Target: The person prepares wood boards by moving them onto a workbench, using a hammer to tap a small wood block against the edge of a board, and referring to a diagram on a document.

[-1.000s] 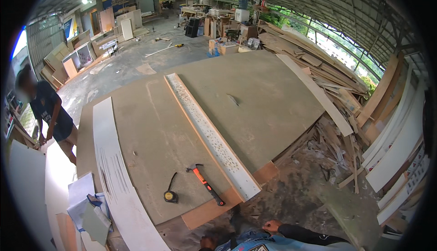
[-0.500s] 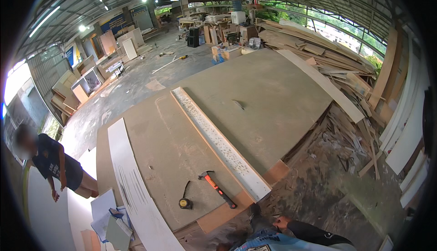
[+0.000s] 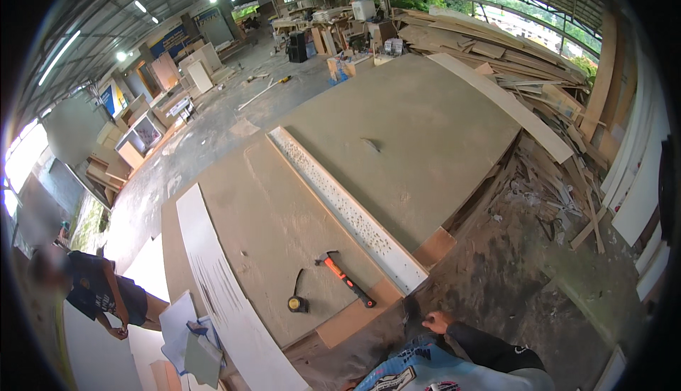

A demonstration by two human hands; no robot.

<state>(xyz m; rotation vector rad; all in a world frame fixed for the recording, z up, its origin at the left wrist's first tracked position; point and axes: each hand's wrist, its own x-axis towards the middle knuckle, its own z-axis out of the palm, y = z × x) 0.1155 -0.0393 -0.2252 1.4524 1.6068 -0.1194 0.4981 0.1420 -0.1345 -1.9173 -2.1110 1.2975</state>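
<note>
Close to my body, by the bench's near edge, is my right hand [image 3: 438, 321], its black sleeve coming in from the right. Its fingers look curled; whatever they may hold is too small to make out. My left hand does not show clearly. Just beyond the right hand ends a long, shallow white tray-like panel with wooden edges [image 3: 347, 210], scattered with small pale bits. Left of it lie a claw hammer with an orange and black handle [image 3: 345, 279] and a tape measure [image 3: 297, 304] with some tape pulled out. Neither hand touches these tools.
The big brown board [image 3: 411, 128] bears a long white strip [image 3: 227, 284] at left and a pale strip [image 3: 504, 107] at far right. A co-worker [image 3: 106, 288] stands at left. Scrap wood [image 3: 496, 43] is heaped at right. Papers [image 3: 181, 327] lie at the near left corner.
My right hand has risen slightly toward the tray-like panel's near end. The view has shifted a little. The co-worker's hands have come together.
</note>
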